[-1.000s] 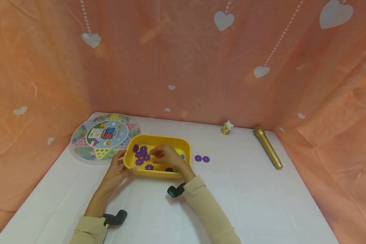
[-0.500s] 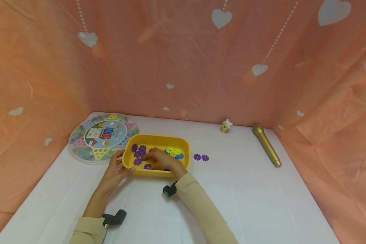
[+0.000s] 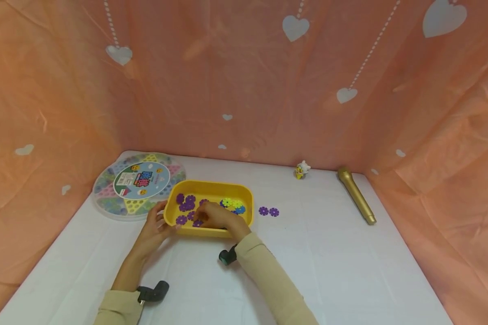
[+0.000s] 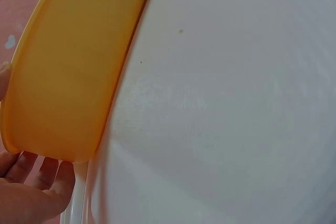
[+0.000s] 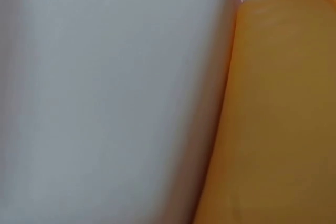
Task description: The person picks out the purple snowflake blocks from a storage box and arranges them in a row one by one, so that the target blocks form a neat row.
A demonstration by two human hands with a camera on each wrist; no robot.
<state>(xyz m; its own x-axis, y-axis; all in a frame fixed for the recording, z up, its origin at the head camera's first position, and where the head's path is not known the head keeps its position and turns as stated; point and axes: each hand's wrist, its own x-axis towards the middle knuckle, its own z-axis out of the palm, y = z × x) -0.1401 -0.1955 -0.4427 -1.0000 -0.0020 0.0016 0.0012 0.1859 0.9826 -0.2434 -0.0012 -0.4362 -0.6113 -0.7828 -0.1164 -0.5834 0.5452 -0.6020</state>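
Observation:
In the head view a yellow plastic tub (image 3: 211, 233) holds several purple snowflake discs (image 3: 190, 205) toward its left end. Yellow-green discs (image 3: 232, 203) and a blue disc (image 3: 240, 210) lie toward the right end. My left hand (image 3: 154, 231) grips the tub's left end, thumb at the front rim; its fingers (image 4: 44, 174) curl against the end wall in the left wrist view. My right hand (image 3: 217, 215) reaches over the front rim into the tub, fingers bent down among the purple discs. I cannot tell whether its fingertips pinch one.
Two purple discs (image 3: 269, 211) lie side by side to the tub's right. Behind left is a round Chinese checkers box (image 3: 105, 192), partly behind the tub. A small white-and-yellow figurine (image 3: 302, 169) and a gold microphone (image 3: 356, 195) stand farther right, near the pink curtain (image 3: 248, 90).
My right hand has moved left and toward the front inside the tub, uncovering the yellow-green and blue discs. Some purple discs near its fingers have shifted. My left hand keeps its grip.

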